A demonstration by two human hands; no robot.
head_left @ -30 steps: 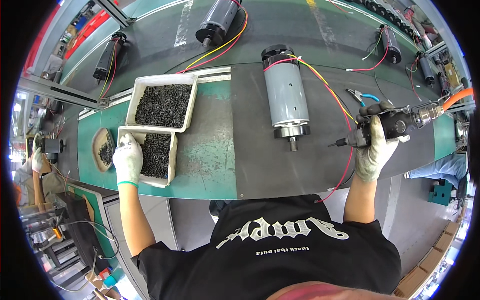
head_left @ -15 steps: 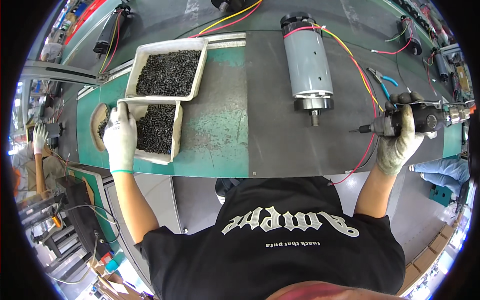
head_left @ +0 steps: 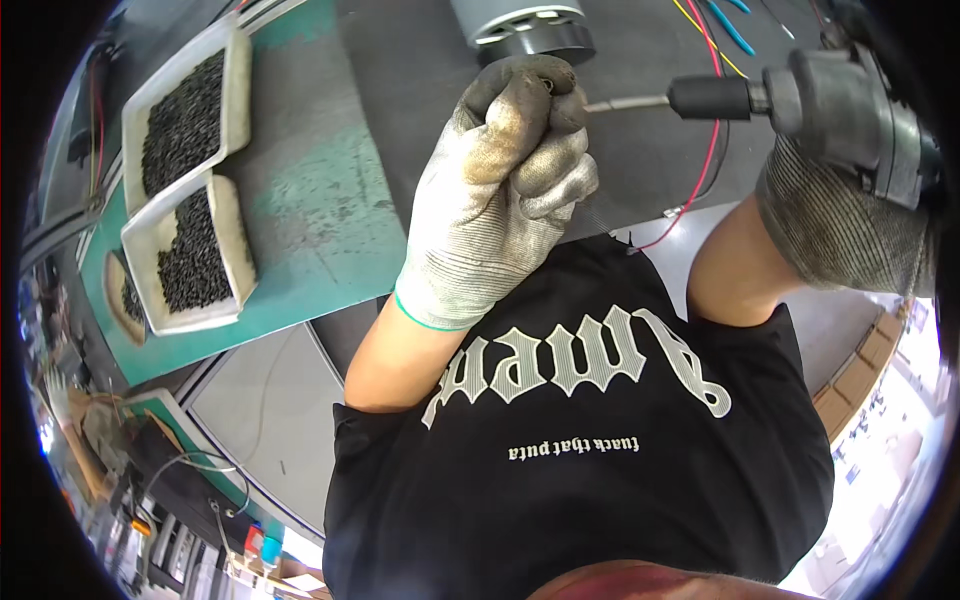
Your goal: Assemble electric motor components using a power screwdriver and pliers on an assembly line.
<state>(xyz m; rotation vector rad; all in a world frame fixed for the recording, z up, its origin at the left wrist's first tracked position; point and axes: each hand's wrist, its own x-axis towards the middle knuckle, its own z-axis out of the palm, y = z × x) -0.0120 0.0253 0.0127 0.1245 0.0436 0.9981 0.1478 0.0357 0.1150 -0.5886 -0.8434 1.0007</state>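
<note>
My left hand (head_left: 500,190), in a white knit glove with dirty fingertips, is closed in a pinch. Between thumb and forefinger shows the round end of a small black screw (head_left: 547,87), most of it hidden by the fingers. My right hand (head_left: 835,220), in a grey worn glove, grips a black power screwdriver (head_left: 850,115) pointing left. Its thin bit (head_left: 630,103) reaches up to the left fingertips; whether it touches the screw I cannot tell. Just beyond the left hand lies the grey cylindrical motor (head_left: 520,22) with a black end ring.
At left, two white bins (head_left: 237,90) of small black screws and a round dish (head_left: 112,290) stand on the green mat (head_left: 310,200). Red and yellow wires (head_left: 712,150) cross the bench behind the screwdriver. Blue-handled pliers (head_left: 735,30) lie beyond. A co-worker's gloved hand (head_left: 57,395) shows at far left.
My left hand has left the screw bin and come right, in front of the motor, with a screw pinched in it. The screwdriver has come nearer, bit toward the left fingers. The view has shifted.
</note>
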